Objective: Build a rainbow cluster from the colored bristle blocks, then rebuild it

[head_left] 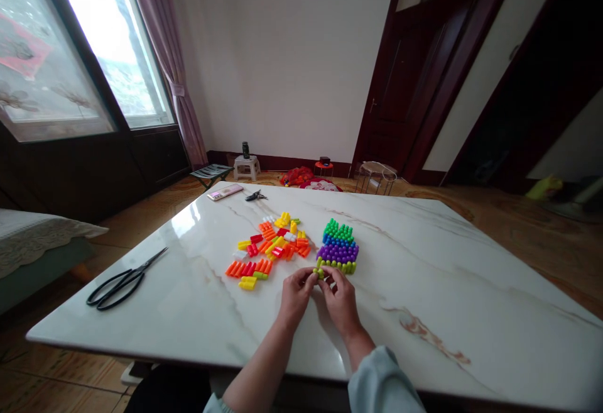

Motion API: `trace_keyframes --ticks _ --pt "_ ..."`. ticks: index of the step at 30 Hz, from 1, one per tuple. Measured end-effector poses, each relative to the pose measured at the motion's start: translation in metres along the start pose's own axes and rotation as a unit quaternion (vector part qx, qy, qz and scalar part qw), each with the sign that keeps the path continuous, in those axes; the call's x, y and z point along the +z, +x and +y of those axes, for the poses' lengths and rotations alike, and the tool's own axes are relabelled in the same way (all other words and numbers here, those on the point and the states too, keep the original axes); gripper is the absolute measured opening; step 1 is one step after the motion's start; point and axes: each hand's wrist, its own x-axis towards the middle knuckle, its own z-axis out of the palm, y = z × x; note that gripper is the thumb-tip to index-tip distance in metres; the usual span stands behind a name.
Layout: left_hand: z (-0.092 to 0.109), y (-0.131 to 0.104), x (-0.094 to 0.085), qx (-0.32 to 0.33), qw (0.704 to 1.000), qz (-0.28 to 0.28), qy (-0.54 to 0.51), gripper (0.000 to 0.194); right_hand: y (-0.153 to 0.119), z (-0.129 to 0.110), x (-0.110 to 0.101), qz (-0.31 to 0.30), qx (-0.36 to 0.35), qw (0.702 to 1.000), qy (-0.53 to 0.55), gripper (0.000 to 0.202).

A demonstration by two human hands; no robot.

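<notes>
My left hand (298, 288) and my right hand (340, 295) meet near the middle of the table, fingers pinched on small yellow-green toy pieces (319, 271). Fingertips hide part of these pieces. Just beyond my right hand lies a joined block of rounded pegs, with green pegs (337, 230) at the far side, then blue, purple pegs (338, 253) and a yellow-green row (347, 268) closest to me. Left of it spread loose orange, red, yellow and white pieces (276, 246). A few orange and red ones (249, 268) lie side by side.
Black-handled scissors (117, 284) lie on the left of the marble-patterned table (424, 262). A phone (225, 192) and small dark pliers (255, 196) rest near the far edge. Beyond stand a white stool (247, 166), a folding stool (211, 173) and a round stool (375, 174).
</notes>
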Motion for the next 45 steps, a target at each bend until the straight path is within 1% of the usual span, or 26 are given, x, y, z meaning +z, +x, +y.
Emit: trace_keyframes --ticks 3,7,9,11,13,15,16,18,21,23,26,28,31,32,33,34,35,36,37,38,39,40,42,45 --pt "0.0 -0.001 -0.001 0.002 1.0 -0.006 0.019 0.029 -0.001 -0.002 -0.001 0.002 0.025 1.0 0.009 0.022" --pt "0.0 -0.002 -0.001 -0.006 1.0 -0.007 0.028 0.035 -0.004 -0.006 0.001 0.0 0.047 0.999 0.026 0.022" --pt "0.0 -0.002 0.0 -0.016 1.0 0.006 0.02 0.038 -0.002 -0.006 -0.003 0.022 0.062 0.997 0.041 0.023" --pt "0.001 -0.002 0.001 -0.032 0.999 0.025 0.008 0.04 0.002 -0.002 -0.012 0.082 0.087 0.992 0.049 0.026" --pt "0.003 -0.001 0.002 -0.043 0.998 0.039 0.0 0.04 0.011 0.008 -0.028 0.171 0.116 0.978 0.035 0.031" --pt "0.005 -0.001 0.003 -0.045 0.998 0.045 -0.002 0.04 0.02 0.023 -0.045 0.246 0.141 0.959 -0.005 0.033" --pt "0.006 0.0 0.004 -0.045 0.998 0.046 -0.003 0.04 0.025 0.032 -0.052 0.261 0.151 0.953 -0.036 0.033" --pt "0.006 0.0 0.004 -0.047 0.998 0.048 -0.004 0.039 0.031 0.048 -0.062 0.236 0.175 0.951 -0.098 0.033" --pt "0.006 0.0 0.004 -0.053 0.997 0.049 -0.006 0.039 0.035 0.063 -0.063 0.185 0.186 0.957 -0.124 0.03" --pt "0.006 0.0 0.004 -0.054 0.997 0.049 -0.008 0.039 0.034 0.066 -0.059 0.163 0.185 0.96 -0.131 0.029" --pt "0.007 0.0 0.005 -0.057 0.997 0.052 -0.011 0.041 0.031 0.064 -0.057 0.132 0.184 0.962 -0.154 0.032" --pt "0.007 0.0 0.006 -0.06 0.996 0.057 -0.015 0.042 0.03 0.06 -0.058 0.146 0.178 0.958 -0.172 0.035" --pt "0.006 0.001 0.008 -0.059 0.996 0.063 -0.029 0.04 0.029 0.046 -0.056 0.218 0.147 0.948 -0.18 0.038" --pt "0.005 0.001 0.008 -0.058 0.996 0.066 -0.034 0.04 0.028 0.038 -0.052 0.229 0.132 0.949 -0.17 0.037" --pt "0.004 0.001 0.008 -0.057 0.995 0.069 -0.039 0.039 0.027 0.03 -0.046 0.219 0.117 0.957 -0.149 0.037" --pt "0.003 0.001 0.008 -0.056 0.995 0.071 -0.044 0.039 0.026 0.021 -0.039 0.186 0.101 0.969 -0.124 0.035" --pt "0.003 0.001 0.007 -0.053 0.995 0.074 -0.048 0.038 0.024 0.013 -0.029 0.132 0.084 0.983 -0.099 0.033" --pt "0.002 0.001 0.006 -0.051 0.994 0.076 -0.051 0.037 0.021 0.005 -0.019 0.064 0.068 0.992 -0.079 0.03" --pt "0.001 0.001 0.004 -0.049 0.994 0.082 -0.055 0.037 0.018 -0.001 -0.009 -0.001 0.055 0.996 -0.073 0.028" --pt "0.001 0.0 0.003 -0.048 0.993 0.093 -0.059 0.036 0.015 -0.006 0.001 -0.053 0.047 0.994 -0.083 0.026" --pt "0.0 0.0 0.001 -0.047 0.991 0.106 -0.063 0.036 0.013 -0.009 0.009 -0.091 0.043 0.989 -0.107 0.026" --pt "0.0 0.0 -0.001 -0.048 0.989 0.12 -0.067 0.035 0.01 -0.01 0.015 -0.112 0.042 0.983 -0.141 0.027" --pt "-0.001 0.0 -0.002 -0.05 0.986 0.14 -0.071 0.034 0.006 -0.01 0.023 -0.128 0.038 0.969 -0.21 0.032" --pt "-0.003 0.0 -0.001 -0.049 0.987 0.136 -0.069 0.029 0.005 -0.006 0.022 -0.14 0.021 0.958 -0.248 0.036"
